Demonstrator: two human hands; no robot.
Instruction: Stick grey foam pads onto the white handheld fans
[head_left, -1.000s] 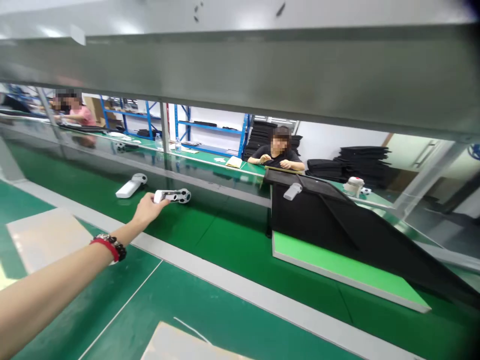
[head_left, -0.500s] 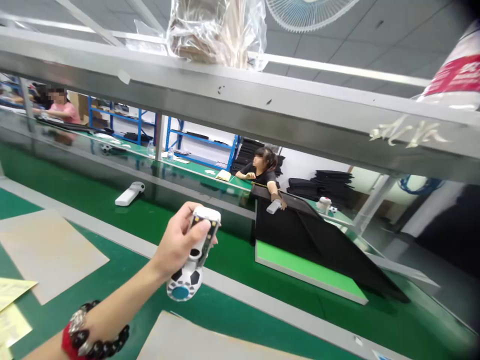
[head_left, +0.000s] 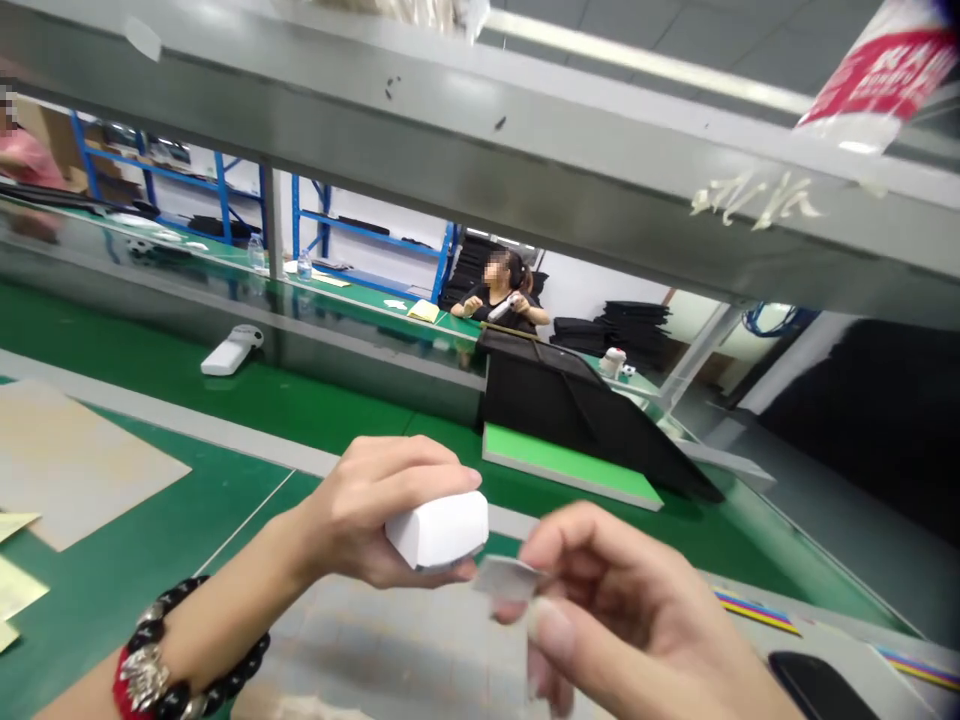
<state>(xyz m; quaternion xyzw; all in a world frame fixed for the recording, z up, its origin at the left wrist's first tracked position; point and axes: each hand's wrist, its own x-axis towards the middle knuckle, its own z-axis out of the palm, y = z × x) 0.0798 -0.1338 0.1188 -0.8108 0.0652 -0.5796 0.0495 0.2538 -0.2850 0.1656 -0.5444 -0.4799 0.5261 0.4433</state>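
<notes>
My left hand [head_left: 375,510] is wrapped round a white handheld device [head_left: 439,530], whose blunt white end points right. A beaded bracelet [head_left: 165,660] with a red band sits on that wrist. My right hand [head_left: 622,620], blurred and close to the camera, pinches a small pale flat piece [head_left: 504,577] just beside the device's end. Both hands hover over a pale mat [head_left: 420,650] on the green bench.
A second white device [head_left: 229,352] lies on the green conveyor belt [head_left: 112,355]. A black ramp with a green board [head_left: 570,462] stands across the belt. A person sits beyond it handling a device. A metal shelf beam [head_left: 480,150] runs overhead. A dark object [head_left: 821,685] lies at lower right.
My left hand picked the device off the belt and pulled it close, turning it level. My right hand came into view with the small piece. The person opposite lifted a device.
</notes>
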